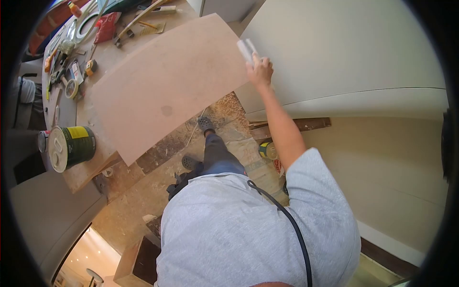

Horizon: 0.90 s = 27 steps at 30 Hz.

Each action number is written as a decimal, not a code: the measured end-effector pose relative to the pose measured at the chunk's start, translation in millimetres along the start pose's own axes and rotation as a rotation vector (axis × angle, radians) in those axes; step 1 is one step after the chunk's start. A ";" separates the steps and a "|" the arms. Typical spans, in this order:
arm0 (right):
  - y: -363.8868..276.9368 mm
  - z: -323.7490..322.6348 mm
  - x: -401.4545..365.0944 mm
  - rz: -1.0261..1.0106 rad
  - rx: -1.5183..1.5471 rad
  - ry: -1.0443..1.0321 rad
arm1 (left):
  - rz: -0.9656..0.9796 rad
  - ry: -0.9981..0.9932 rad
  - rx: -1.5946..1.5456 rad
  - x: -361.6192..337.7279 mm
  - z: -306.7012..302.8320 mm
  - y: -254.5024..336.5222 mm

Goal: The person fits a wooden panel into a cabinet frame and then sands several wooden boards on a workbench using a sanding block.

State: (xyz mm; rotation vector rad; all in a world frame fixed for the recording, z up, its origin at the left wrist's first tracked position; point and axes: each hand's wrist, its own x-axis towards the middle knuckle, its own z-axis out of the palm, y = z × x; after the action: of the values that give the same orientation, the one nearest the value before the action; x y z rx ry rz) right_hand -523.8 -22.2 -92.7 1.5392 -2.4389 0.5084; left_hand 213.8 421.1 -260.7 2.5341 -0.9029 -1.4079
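My right hand (260, 72) reaches out at the far right end of a large pale pinkish-brown board (167, 71). Its fingers are closed round a flat whitish spreader-like tool (247, 49), blurred at its edges, which overlaps the board's right edge in this view. The board lies across the workbench and juts out over the floor toward me, with a darker round spot near its front edge. My left hand is out of sight.
Left of the board, the workbench (86, 107) carries a large dark green can (71, 148), a tape measure (91, 67), a tape roll (71, 89), a red packet (106, 27) and a hammer (131, 31). Sawdust (229, 107) covers the floor. A pale panel (349, 52) stands right.
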 end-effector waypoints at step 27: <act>-388.8 -7.3 -250.8 -0.908 0.771 -0.231 | -0.100 0.137 -0.246 -99.2 27.4 40.5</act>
State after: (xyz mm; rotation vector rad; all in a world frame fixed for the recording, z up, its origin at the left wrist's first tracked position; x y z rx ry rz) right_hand -64.9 35.3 -107.5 2.8581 -1.3822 1.1561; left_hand 134.5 447.0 -188.1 2.4809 -0.5504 -1.2627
